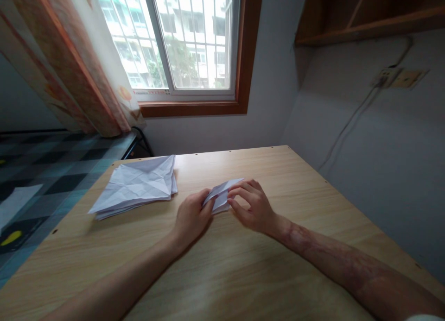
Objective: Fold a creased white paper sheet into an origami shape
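Note:
A small folded sheet of white paper (pixel 221 201) is between my two hands over the middle of the wooden table (pixel 243 265). My left hand (pixel 194 214) grips its left end, with the thumb on the near side. At the paper's right end is my right hand (pixel 253 204), its thumb and fingers curled together on the edge. Part of the paper is hidden behind the fingers. To the left lies a stack of creased white paper sheets (pixel 139 184), apart from both hands.
Left of the table is a bed with a checked cover (pixel 52 156), a white sheet (pixel 19 200) lying on it. A barred window (pixel 194 43) and curtain (pixel 79 57) are behind. At right, a cable (pixel 351 119) hangs from a wall socket (pixel 387 75) below a wooden shelf (pixel 368 29).

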A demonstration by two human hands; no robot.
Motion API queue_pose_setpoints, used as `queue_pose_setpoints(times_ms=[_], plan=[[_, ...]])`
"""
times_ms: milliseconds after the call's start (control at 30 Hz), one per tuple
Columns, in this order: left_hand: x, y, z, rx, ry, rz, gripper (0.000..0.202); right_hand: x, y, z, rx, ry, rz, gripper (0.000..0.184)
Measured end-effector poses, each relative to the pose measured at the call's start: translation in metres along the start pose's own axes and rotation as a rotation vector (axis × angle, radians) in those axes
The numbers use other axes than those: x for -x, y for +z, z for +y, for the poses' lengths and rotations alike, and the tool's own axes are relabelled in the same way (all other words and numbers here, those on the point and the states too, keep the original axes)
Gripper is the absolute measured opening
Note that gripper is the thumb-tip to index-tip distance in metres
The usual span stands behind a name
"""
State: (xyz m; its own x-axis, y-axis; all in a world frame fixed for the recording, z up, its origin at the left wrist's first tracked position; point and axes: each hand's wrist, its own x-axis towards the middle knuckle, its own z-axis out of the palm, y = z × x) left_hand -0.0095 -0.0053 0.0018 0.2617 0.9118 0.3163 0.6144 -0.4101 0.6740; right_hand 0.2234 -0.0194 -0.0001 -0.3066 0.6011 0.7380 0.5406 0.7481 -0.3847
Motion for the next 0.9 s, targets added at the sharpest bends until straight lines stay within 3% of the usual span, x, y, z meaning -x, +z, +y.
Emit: queue_pose_setpoints(times_ms=[300,633,900], plan=[[-0.0055,0.0028,-0.0019,0.236,0.036,-0.065,0.044,0.0012,0.0007,-0.0002,0.098,0.013,-0.077,0.012],[-0.0089,-0.0040,0.0022,0.328,0.032,-0.162,0.047,0.0036,0.0029,0.0002,0.148,-0.034,-0.217,0.044],[-0.0091,-0.0065,0.0063,0.408,-0.045,-0.195,0.044,0.0023,0.0008,-0.0013,0.160,-0.070,-0.271,0.032]])
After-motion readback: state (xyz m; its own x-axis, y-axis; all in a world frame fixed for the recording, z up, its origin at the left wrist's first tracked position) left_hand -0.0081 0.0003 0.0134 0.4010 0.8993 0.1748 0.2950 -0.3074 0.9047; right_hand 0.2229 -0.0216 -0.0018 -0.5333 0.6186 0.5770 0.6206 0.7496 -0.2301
